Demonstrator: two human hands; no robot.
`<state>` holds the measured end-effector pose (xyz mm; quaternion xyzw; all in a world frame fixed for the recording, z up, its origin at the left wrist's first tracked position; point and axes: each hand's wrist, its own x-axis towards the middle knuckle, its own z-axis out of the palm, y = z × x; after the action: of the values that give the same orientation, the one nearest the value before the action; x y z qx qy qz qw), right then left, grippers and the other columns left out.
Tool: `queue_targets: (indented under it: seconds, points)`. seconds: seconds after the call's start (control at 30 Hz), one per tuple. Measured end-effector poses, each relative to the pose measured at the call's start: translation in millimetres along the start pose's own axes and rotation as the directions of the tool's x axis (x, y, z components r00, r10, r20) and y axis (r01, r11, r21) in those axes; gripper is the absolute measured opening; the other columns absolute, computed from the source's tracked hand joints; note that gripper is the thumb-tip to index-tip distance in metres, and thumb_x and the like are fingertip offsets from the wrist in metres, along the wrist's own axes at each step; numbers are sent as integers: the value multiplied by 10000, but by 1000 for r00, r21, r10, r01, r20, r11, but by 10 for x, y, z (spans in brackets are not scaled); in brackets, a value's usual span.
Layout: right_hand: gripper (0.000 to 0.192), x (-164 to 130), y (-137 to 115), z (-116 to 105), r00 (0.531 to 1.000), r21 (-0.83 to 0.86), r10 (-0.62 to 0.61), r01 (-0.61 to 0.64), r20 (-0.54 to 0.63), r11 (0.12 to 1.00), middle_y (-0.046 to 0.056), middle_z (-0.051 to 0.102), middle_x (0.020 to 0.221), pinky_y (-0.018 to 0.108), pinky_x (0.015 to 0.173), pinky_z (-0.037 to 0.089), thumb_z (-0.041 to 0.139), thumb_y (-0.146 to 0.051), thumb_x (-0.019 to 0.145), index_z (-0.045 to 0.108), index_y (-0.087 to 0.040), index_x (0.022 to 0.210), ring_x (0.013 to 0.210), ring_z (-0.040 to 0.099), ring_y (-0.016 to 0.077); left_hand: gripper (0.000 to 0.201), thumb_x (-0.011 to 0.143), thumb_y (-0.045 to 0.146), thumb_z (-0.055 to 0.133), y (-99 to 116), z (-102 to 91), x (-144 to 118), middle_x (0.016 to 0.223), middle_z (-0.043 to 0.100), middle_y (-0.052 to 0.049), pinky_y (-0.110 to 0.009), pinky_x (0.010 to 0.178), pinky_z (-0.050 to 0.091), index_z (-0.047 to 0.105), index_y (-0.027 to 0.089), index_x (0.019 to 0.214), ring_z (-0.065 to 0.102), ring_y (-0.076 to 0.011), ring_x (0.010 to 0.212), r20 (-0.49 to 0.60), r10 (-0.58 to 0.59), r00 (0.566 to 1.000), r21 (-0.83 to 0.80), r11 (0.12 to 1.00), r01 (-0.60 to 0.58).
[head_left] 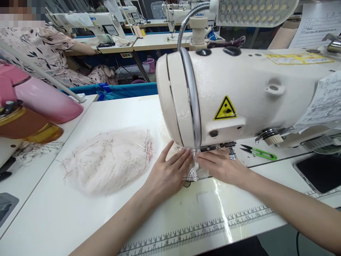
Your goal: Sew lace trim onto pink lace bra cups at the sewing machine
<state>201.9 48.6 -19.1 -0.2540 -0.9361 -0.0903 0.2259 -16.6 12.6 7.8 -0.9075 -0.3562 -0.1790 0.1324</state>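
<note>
A strip of white lace trim (193, 173) lies under the needle end of a cream sewing machine (247, 85). My left hand (168, 172) rests flat on the fabric left of the needle area, its fingers stretched forward and the thumb apart. On the other side, my right hand (223, 166) has its fingers pressed together at the trim's right edge, close under the machine head. The machine head hides the needle. Left of my left hand, a loose heap of pale lace pieces (112, 161) with reddish thread ends lies on the white table (87, 220).
Green thread snips (262, 153) and a dark-screened phone (319, 172) lie to the right. A printed ruler (202, 231) runs along the front edge. A pink bottle (45, 94) and amber container (32, 124) stand left. Beyond, a person (34, 53) sits near other machines.
</note>
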Motion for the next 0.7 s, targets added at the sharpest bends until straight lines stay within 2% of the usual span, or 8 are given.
queue_targets:
  seconds: [0.17,0.27,0.47,0.7]
  points:
    - [117,19,-29,-96,1000,149,-8,11,-18,989,-4,667,940,308,815,373,491,-146,883,596,-186,912,906,570,140,211,825,128,540,21,-74,3,932,729,6,-459,1058,383,666,207,975,675,-147,852,-174,107,979,-23,993,-113]
    - [126,13,-30,-152,998,222,-37,48,-53,974,1,668,936,307,800,372,483,-203,907,598,-188,955,951,566,151,121,791,122,616,38,-108,2,816,720,25,-411,990,455,677,196,864,661,-126,745,-237,168,957,6,985,-172]
    - [120,28,-30,-181,990,254,-104,124,-91,959,-15,680,905,304,756,385,497,-273,920,601,-214,933,966,564,149,79,794,137,642,57,-119,13,799,719,36,-393,904,512,673,208,810,648,-114,702,-266,214,940,65,977,-204]
    - [95,85,-36,-217,977,305,-135,180,-162,935,-49,686,835,335,922,437,557,-210,890,622,-221,822,870,598,110,62,791,127,662,64,-142,18,796,724,30,-350,842,521,670,188,796,644,-103,713,-259,229,938,77,973,-217]
